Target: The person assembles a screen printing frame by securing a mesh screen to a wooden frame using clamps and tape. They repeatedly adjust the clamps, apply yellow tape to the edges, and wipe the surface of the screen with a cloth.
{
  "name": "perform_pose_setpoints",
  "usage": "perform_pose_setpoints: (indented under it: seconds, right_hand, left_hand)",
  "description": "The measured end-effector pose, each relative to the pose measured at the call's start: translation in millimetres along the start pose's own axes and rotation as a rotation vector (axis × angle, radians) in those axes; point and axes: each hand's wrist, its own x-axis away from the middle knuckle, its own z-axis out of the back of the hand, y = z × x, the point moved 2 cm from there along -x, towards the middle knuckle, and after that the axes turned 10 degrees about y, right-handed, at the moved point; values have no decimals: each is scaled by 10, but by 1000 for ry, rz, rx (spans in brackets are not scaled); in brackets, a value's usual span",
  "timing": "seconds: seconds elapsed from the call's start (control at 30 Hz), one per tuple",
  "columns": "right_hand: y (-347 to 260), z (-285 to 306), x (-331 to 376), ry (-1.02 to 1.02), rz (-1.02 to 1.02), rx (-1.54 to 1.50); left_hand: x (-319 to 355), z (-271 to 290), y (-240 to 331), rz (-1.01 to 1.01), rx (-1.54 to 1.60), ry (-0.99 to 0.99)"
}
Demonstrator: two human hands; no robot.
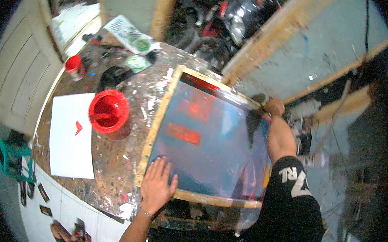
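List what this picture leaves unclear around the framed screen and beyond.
All in the head view:
Bare right hand: blurred and small, so whether its fingers grip anything is unclear.
Blue mesh screen in a pale wooden frame: right edge partly hidden by the right forearm and black sleeve.
Round red plastic tub: bottom hidden by its red contents.
Black-and-red motorcycle: blurred, cut off by the upper edge.
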Motion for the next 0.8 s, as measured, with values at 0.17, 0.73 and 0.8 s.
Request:
perform_pose_setpoints:
  seconds: [0.17,0.73,0.8]
  right_hand:
    - [340,-877,-434,-21,-85,81]
    - [49,-454,-175,61,-243,11]
    - [-140,-216,-91,79,-297,-47]
  left_hand:
    - [62,-61,-97,37,18,-24]
    - [113,-123,-201,-19,107,-36]
    - [121,-124,-232,-28,122,-18]
